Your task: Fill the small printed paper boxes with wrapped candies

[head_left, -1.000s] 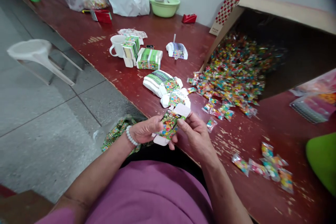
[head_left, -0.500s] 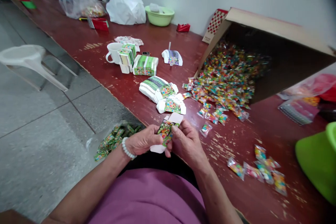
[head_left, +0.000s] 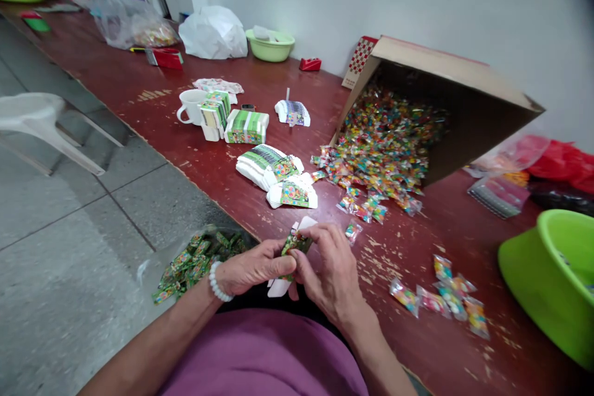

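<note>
A small green printed candy box (head_left: 294, 244) with white end flaps standing out is between both my hands, over my lap at the table's edge. My left hand (head_left: 257, 267), a pale bead bracelet at its wrist, grips the box from the left, thumb across its front. My right hand (head_left: 329, 266) closes round its right side with bent fingers. Just beyond lie stacks of flattened boxes (head_left: 266, 164) and a smaller fanned pile (head_left: 293, 192). Wrapped candies (head_left: 380, 142) spill from a tipped cardboard carton (head_left: 445, 62). The far side of the held box is hidden.
Below the table's left edge, a clear bag holds filled green boxes (head_left: 199, 260). Several loose candies (head_left: 448, 297) lie at right beside a green basin (head_left: 533, 284). A white mug (head_left: 191, 105) stands by bundled boxes (head_left: 247, 126). A white stool (head_left: 32, 111) is at left.
The box has been squeezed from flat into an opened shape with its flaps spread. My right fingers have come over its top. The view has shifted slightly to the right.
</note>
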